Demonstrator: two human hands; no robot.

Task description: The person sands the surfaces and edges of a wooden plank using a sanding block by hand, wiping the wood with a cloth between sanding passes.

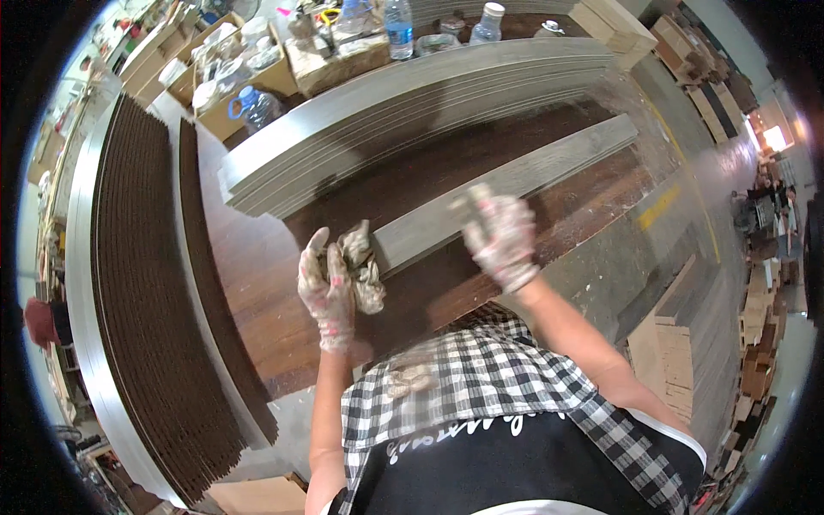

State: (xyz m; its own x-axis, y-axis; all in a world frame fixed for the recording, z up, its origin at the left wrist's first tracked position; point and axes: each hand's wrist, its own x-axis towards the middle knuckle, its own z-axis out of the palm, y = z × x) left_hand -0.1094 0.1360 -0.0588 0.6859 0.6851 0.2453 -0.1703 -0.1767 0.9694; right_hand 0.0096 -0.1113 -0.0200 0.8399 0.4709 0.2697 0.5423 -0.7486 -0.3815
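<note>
a person in a checked apron is leaning over a dark workbench (257,318), both gloved hands working at a long grey board (566,159). the left hand (326,296) is resting by the board's near end, its fingers partly spreading beside a bunched, grimy cloth (367,279); whether they are gripping it, i cannot tell. the right hand (506,236) is blurring over the board's lower edge, so its grip is not showing clearly. the board is running away from between the hands, up to the right. handling of this board seems to be going on, but its surface is not revealing how much is done. beyond the hands a thick stack (412,86) is lying, and further left of the left hand ribbed stacks (133,257) are standing; whether these are waiting or finished is staying unclear.
</note>
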